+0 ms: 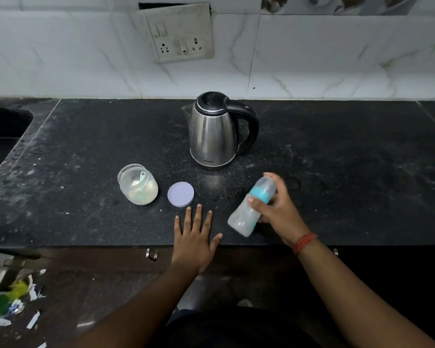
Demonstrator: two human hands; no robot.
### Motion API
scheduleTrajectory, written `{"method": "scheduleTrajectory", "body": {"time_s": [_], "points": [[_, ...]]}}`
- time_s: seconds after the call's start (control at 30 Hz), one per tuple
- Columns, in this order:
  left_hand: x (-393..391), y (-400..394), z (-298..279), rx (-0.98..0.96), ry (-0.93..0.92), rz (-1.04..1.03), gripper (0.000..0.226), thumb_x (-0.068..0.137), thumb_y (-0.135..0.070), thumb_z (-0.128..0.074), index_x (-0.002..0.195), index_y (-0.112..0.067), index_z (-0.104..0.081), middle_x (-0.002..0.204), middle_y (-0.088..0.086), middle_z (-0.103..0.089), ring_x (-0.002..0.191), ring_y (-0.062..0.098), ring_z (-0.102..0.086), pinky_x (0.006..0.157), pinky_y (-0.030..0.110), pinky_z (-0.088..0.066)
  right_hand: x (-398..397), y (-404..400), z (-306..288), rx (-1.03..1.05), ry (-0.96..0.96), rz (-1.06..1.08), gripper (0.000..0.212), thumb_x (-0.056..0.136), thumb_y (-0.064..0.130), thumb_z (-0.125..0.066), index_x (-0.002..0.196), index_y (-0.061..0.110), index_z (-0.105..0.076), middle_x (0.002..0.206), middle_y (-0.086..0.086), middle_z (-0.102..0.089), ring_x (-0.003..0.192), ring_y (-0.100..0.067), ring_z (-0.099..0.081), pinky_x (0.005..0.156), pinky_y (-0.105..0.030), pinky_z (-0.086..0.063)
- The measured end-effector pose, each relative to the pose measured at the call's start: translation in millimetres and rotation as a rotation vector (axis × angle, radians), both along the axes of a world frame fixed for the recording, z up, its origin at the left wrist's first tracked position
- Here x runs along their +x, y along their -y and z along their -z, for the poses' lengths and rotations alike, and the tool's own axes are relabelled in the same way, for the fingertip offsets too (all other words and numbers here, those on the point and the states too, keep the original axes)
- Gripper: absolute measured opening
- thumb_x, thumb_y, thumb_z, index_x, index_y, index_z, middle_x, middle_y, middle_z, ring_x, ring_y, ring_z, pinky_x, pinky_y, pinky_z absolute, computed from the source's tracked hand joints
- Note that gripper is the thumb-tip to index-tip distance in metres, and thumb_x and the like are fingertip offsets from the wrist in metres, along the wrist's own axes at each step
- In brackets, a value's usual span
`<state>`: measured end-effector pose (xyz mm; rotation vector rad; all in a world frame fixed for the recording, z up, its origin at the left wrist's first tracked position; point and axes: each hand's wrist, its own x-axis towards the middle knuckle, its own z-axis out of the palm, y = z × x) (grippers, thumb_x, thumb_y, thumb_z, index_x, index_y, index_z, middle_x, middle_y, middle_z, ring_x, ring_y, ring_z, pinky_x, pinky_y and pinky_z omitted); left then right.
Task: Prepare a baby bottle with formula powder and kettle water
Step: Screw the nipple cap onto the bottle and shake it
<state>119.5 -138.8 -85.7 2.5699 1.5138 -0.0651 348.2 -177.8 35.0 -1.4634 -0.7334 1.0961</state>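
Black speckled stone surface (pixel 86 151), dusty and scratched. Steel kettle (pixel 215 131) upright toward the back; open powder jar (pixel 138 184) nearer the front, lilac lid (pixel 180 194) flat just beside it. Left hand (pixel 196 237) spread flat at the front edge.

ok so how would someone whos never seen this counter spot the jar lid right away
Start at the steel kettle at the back of the black counter and come toward the near edge. The lid lies flat there, between the open powder jar and the left hand. It is the only flat, pale lilac disc around.
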Motion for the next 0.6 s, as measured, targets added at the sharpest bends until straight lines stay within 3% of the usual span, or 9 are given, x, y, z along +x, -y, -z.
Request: {"method": "scheduleTrajectory", "body": {"time_s": [0.13, 0.23, 0.37, 0.47, 0.6], "points": [[2, 0, 0, 0.002, 0.001, -0.003, 0.078, 0.098, -0.07, -0.001, 0.162, -0.027, -0.015, 0.171, 0.007, -0.006, 0.158, 0.033, -0.001, 0.124, 0.06, -0.004, 4, -3, -4, 0.039, -0.105, 0.235, 0.061, 0.094, 0.017, -0.07, 0.14, 0.035, -0.036, 0.124, -0.003, -0.055, 0.107, -0.02, -0.065, 0.073, -0.038, -0.061], [1, 0, 2, 0.005, 0.014, 0.0, 0.078, 0.098, -0.069, -0.002, 0.162, -0.027, -0.018, 0.17, 0.008, -0.01, 0.158, 0.033, -0.004, 0.124, 0.06, -0.005, 6, -3, -7, -0.002, -0.006, 0.059, 0.063, 0.091, 0.015, -0.074, 0.138, 0.04, -0.04, 0.128, -0.006, -0.054, 0.11, -0.023, -0.065, 0.075, -0.042, -0.063], [2, 0, 1, 0.005, 0.004, -0.002, 0.078, 0.098, -0.069, -0.001, 0.162, -0.027, -0.014, 0.171, 0.007, -0.006, 0.158, 0.033, -0.001, 0.124, 0.06, -0.003, 12, -8, -13, 0.052, -0.094, 0.262, 0.062, 0.094, 0.014, -0.07, 0.141, 0.033, -0.035, 0.123, -0.002, -0.055, 0.108, -0.02, -0.065, 0.08, -0.047, -0.062], [1, -1, 1, 0.003, -0.001, 0.004, 0.077, 0.098, -0.069, -0.004, 0.162, -0.027, -0.012, 0.171, 0.007, -0.004, 0.158, 0.033, 0.002, 0.124, 0.06, -0.001, 10, -9, -16, 0.033, -0.076, 0.073, 0.063, 0.092, 0.01, -0.071, 0.14, 0.034, -0.039, 0.125, -0.007, -0.055, 0.109, -0.022, -0.065, 0.079, -0.048, -0.062], [2, -1, 2, 0.013, 0.0, 0.0, 0.077, 0.099, -0.069, -0.006, 0.162, -0.026, -0.019, 0.17, 0.008, -0.012, 0.157, 0.035, -0.006, 0.123, 0.061, -0.007, 15, -12, -21, 0.079, -0.13, 0.283, 0.059, 0.094, 0.013, -0.069, 0.139, 0.032, -0.036, 0.124, -0.001, -0.054, 0.111, -0.021, -0.064, 0.082, -0.048, -0.062]]}}
